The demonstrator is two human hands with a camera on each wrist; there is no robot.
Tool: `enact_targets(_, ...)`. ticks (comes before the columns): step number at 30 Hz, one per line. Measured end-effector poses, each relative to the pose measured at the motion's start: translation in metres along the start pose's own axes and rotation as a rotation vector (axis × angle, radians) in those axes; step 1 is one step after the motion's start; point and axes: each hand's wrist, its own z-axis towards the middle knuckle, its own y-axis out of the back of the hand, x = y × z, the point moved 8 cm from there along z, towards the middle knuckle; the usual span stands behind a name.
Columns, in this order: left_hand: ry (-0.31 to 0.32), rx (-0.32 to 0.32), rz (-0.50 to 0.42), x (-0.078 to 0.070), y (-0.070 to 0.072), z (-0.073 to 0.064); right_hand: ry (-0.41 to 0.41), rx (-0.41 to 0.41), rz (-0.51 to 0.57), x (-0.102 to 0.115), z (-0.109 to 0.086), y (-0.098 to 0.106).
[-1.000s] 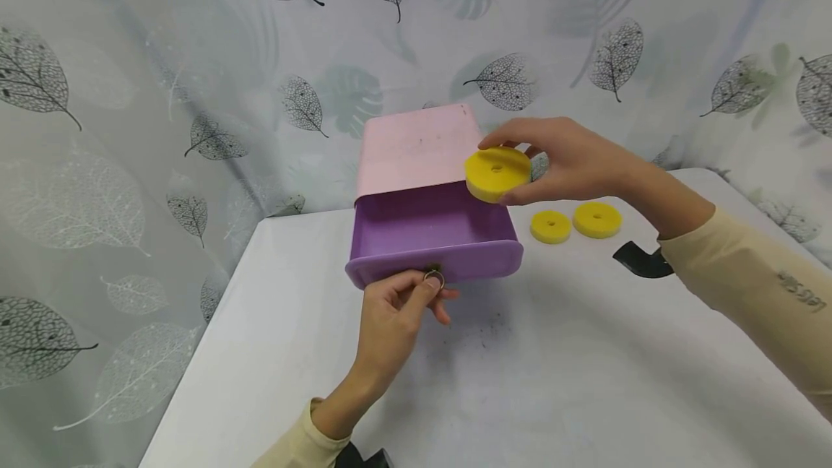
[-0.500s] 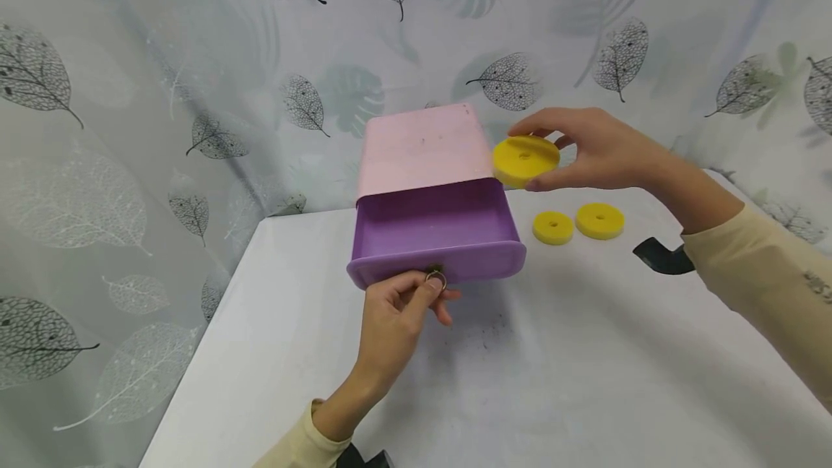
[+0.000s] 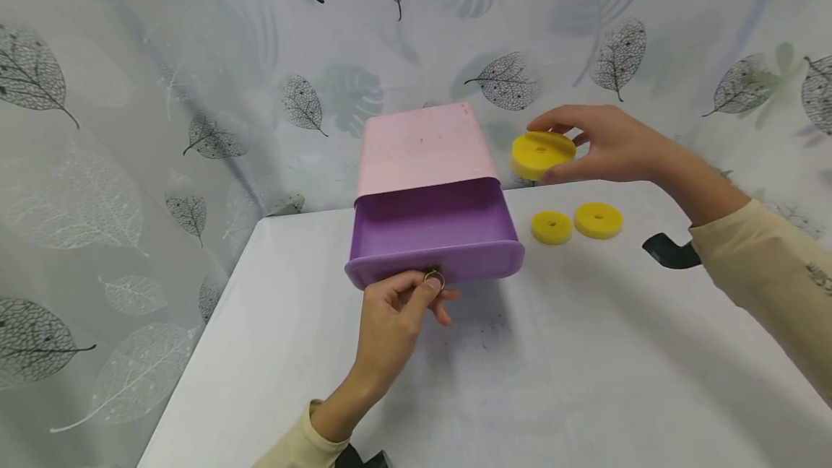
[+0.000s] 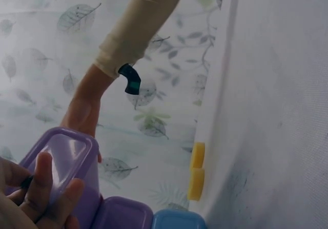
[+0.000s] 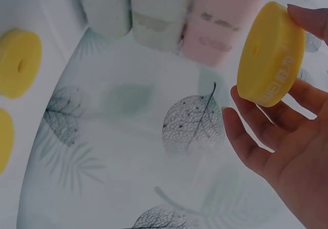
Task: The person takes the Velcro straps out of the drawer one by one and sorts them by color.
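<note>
With left hand (image 3: pixel 390 331), pinching ring pull (image 3: pixel 443 282) at front of purple drawer (image 3: pixel 481 261), standing partly out of pink box (image 3: pixel 425 154). Holding yellow disc (image 3: pixel 539 165) in right hand (image 3: pixel 607 143), raised right of box, clear of white table (image 3: pixel 585 352) bearing two more yellow discs (image 3: pixel 598 227) side by side.

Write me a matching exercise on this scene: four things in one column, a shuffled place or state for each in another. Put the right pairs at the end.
Things
1. left hand
2. right hand
3. purple drawer
4. two yellow discs

Places and states
A. lying side by side on the white table
B. pulled out from beneath a pink top
C. pinching the ring pull
D. holding a raised yellow disc

Right pairs: 1-C, 2-D, 3-B, 4-A
</note>
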Motion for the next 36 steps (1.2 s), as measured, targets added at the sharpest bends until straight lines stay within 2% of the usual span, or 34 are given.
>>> enact_targets(19, 0.004, -0.001, -0.002, 0.001, 0.001, 0.000, -0.214, 0.044, -0.095, -0.075, -0.011, 0.004)
enact_targets(27, -0.006, 0.001, 0.004, 0.000, 0.001, 0.000, -0.322, 0.076, -0.132, -0.106, -0.020, 0.003)
enact_targets(36, -0.007, -0.003, -0.007, 0.000, 0.003, 0.000, -0.400, 0.102, -0.163, -0.136, -0.033, 0.000)
